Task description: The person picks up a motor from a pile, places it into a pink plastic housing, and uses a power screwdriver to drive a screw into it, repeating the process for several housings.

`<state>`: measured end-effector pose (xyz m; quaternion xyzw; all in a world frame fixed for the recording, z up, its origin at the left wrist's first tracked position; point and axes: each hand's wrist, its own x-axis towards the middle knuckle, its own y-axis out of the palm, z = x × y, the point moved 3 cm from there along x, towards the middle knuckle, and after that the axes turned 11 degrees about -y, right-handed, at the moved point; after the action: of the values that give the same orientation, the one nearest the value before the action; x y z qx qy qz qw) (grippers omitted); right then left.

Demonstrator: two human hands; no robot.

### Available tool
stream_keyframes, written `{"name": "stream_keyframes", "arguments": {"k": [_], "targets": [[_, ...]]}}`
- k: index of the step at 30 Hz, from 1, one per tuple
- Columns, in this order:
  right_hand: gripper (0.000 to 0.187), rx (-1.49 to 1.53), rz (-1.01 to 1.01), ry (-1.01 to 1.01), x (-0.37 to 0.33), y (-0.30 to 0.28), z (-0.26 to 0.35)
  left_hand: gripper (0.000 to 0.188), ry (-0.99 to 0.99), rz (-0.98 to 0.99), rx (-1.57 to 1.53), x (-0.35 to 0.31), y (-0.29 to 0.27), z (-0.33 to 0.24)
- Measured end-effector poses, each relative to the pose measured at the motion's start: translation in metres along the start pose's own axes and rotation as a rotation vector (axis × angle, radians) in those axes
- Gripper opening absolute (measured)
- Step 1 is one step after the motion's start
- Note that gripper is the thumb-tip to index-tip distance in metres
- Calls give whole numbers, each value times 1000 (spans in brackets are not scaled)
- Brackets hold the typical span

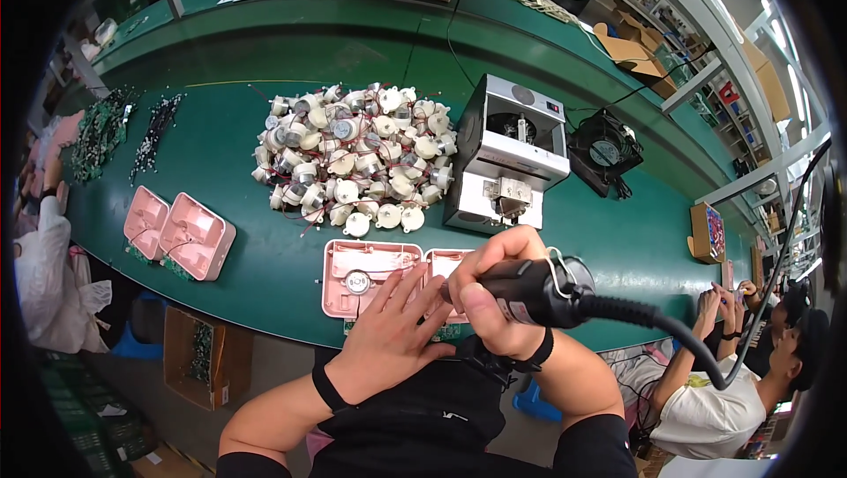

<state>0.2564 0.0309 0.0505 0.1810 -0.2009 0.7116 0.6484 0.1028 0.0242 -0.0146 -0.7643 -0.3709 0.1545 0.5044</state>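
Observation:
In my right hand [496, 301] is a black electric screwdriver [529, 288], its thick cord running off to the right. The driver's tip end is hidden behind my hands. My left hand [395, 330] lies with fingers outstretched over an open pink plastic case [379, 257], just left of my right hand. Inside the case's left half sits a round silver part [356, 282] with thin wires. Its right half [445, 261] is largely covered by my right hand. Part of a green circuit board [448, 332] shows at the case's near edge.
Beyond the case is a heap of small white-capped motors [353, 156] with red wires. A grey-and-white bench machine [507, 160] stands right of it, beside a black fan [606, 151]. Another open pink case [198, 235] lies left. People sit at both sides.

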Motion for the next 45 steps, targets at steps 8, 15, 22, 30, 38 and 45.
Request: {"name": "stream_keyframes", "arguments": {"k": [8, 15, 22, 30, 38, 45], "targets": [[28, 99, -200, 26, 2, -10, 14, 61, 42, 2, 48, -1, 0, -2], [22, 86, -421, -364, 33, -64, 59, 61, 103, -77, 31, -5, -22, -6], [17, -61, -460, -275, 64, -85, 30, 54, -391, -511, -75, -36, -49, 57], [17, 19, -478, -188, 55, -80, 38, 53, -675, -222, -477, -37, -31, 92], [30, 218, -418, -201, -5, -52, 79, 57, -675, -182, -622, -26, -16, 77], [40, 261, -290, -143, -17, -19, 71, 61, -603, -192, -624, -7, 5, 46]]}}
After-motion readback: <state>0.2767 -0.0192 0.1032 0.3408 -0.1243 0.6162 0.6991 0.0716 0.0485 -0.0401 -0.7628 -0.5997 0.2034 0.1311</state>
